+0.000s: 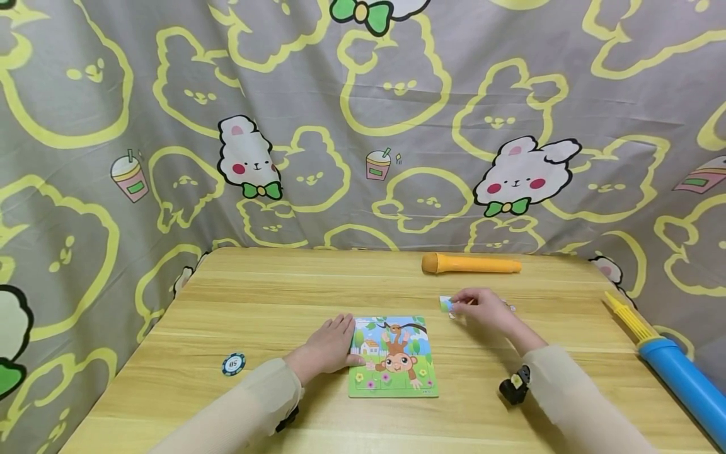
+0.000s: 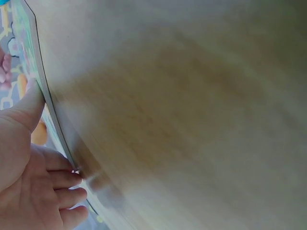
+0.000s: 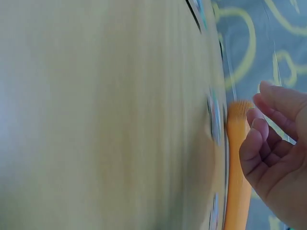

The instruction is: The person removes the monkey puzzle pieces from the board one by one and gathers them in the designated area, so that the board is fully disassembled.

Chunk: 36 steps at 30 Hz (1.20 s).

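Note:
A square monkey jigsaw puzzle [image 1: 391, 372] lies flat on the table, its picture showing a hanging monkey, a house and flowers. Against its left edge rests my left hand [image 1: 329, 347], fingers stretched out and thumb over the border; the left wrist view shows the thumb on the puzzle's face. Farther back and to the right, my right hand [image 1: 482, 310] reaches over a loose puzzle piece [image 1: 445, 304]. In the right wrist view its fingers [image 3: 254, 148] are loosely bent with no piece seen between them, and the puzzle piece [image 3: 214, 120] lies on the table below.
Behind the right hand lies an orange toy microphone [image 1: 476, 263]. Another small piece [image 1: 512, 308] peeks out past the right wrist. A blue-and-yellow hand pump [image 1: 675, 366] lies along the right side. A "50" poker chip [image 1: 233, 364] sits left. A patterned curtain [image 1: 317, 221] hangs behind the table.

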Available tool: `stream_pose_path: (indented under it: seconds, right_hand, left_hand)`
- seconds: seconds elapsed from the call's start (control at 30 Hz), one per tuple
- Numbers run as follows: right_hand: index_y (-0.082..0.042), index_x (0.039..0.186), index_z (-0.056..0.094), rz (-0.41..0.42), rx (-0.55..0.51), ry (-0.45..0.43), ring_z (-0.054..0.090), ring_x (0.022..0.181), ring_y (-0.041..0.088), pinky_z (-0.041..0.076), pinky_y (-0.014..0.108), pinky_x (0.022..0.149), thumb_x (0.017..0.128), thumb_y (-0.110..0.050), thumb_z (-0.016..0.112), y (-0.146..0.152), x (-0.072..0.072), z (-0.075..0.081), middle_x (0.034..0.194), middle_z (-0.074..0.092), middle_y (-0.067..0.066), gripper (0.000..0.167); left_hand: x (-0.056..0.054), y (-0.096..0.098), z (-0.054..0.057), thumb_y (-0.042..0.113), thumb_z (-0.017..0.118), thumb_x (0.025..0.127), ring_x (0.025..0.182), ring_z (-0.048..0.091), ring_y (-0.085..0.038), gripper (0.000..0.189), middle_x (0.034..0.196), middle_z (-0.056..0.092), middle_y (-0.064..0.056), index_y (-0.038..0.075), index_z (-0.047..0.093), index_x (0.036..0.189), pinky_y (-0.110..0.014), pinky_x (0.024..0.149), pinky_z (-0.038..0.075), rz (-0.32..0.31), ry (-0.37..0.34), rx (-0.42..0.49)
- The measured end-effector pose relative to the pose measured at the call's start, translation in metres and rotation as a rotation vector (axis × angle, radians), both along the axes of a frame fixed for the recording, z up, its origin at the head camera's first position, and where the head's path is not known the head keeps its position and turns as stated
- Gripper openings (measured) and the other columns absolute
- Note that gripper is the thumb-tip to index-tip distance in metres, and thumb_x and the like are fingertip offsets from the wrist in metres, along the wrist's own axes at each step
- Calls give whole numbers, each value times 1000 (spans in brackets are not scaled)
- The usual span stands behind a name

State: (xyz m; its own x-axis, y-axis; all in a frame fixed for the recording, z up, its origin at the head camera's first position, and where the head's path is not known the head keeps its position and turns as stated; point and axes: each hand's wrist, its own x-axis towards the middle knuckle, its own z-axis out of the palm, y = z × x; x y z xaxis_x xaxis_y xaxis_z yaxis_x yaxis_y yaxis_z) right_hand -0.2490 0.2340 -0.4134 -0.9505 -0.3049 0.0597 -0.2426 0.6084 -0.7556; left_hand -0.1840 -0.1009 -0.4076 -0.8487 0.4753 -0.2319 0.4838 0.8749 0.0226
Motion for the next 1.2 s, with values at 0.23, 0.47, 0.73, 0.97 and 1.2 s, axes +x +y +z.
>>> stream_pose_path:
  seconds: [0.23, 0.47, 0.73, 0.97, 1.2]
  right_hand:
    - [-1, 100, 67, 165, 10, 23, 49, 66, 16, 44, 25, 55, 87, -12, 64, -36, 12, -5, 79, 58, -1, 17]
    - [-2, 102, 66, 317, 10, -6, 43, 61, 14, 38, 23, 51, 86, -9, 65, -64, 22, -7, 80, 55, 0, 18]
    - [-7, 98, 67, 404, 96, 13, 42, 69, 16, 38, 25, 57, 84, -12, 68, -80, 23, -11, 81, 52, 2, 14]
    - [-6, 94, 64, 419, 118, 13, 40, 69, 17, 34, 25, 58, 80, -10, 71, -83, 24, -11, 79, 47, 7, 16]
    - [-7, 91, 59, 410, 153, 5, 39, 72, 17, 33, 27, 60, 80, -7, 71, -85, 23, -12, 81, 44, 6, 17]
  left_hand:
    - [0, 0, 0, 56, 48, 87, 134, 22, -31, 83, 146, 26, -18, -5, 29, 141, -41, 108, 21, 1, 2, -5]
    - [1, 0, 1, 55, 49, 87, 134, 22, -31, 83, 146, 26, -18, -4, 29, 141, -42, 108, 21, 6, -5, 8]
    - [1, 0, 2, 56, 48, 87, 134, 22, -31, 83, 147, 25, -18, -4, 28, 141, -42, 108, 21, 11, -12, 5]
    - [2, 0, 3, 55, 49, 88, 134, 22, -31, 82, 147, 26, -18, -5, 29, 141, -42, 108, 21, 12, -11, 12]
    - [3, 0, 4, 55, 50, 87, 134, 23, -32, 83, 146, 26, -19, -5, 30, 140, -43, 108, 22, 7, -11, 20]
